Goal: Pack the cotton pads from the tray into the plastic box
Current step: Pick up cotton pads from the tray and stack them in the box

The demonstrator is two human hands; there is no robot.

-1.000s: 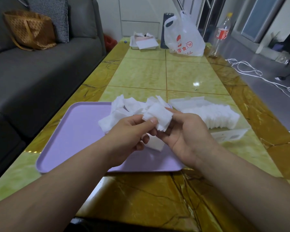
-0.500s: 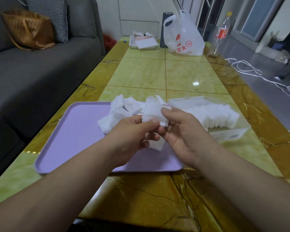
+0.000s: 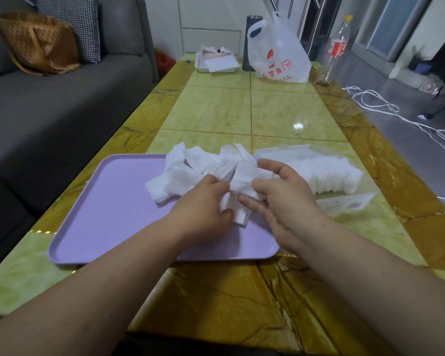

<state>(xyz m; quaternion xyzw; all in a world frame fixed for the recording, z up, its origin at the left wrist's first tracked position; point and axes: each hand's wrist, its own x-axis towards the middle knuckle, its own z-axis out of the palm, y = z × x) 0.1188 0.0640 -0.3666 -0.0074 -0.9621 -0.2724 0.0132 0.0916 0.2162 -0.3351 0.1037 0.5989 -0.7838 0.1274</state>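
A lilac tray (image 3: 108,209) lies on the table with a loose pile of white cotton pads (image 3: 188,165) at its far right corner. My right hand (image 3: 283,201) holds a small stack of cotton pads (image 3: 244,178) between thumb and fingers above the tray's right side. My left hand (image 3: 203,206) is beside it, fingers curled round the stack's lower left edge. Just right of the tray stands the clear plastic box (image 3: 288,151), holding a row of upright pads (image 3: 326,176).
A flat clear lid (image 3: 344,204) lies on the table in front of the box. At the far end stand a white plastic bag (image 3: 280,57), a white tray (image 3: 216,62) with papers, a dark cylinder (image 3: 251,27) and a bottle (image 3: 337,47). A grey sofa (image 3: 49,98) runs along the left.
Both hands have dropped a little toward the tray with the stack. My left hand slid down to the stack's lower edge while my right hand closed over its top.
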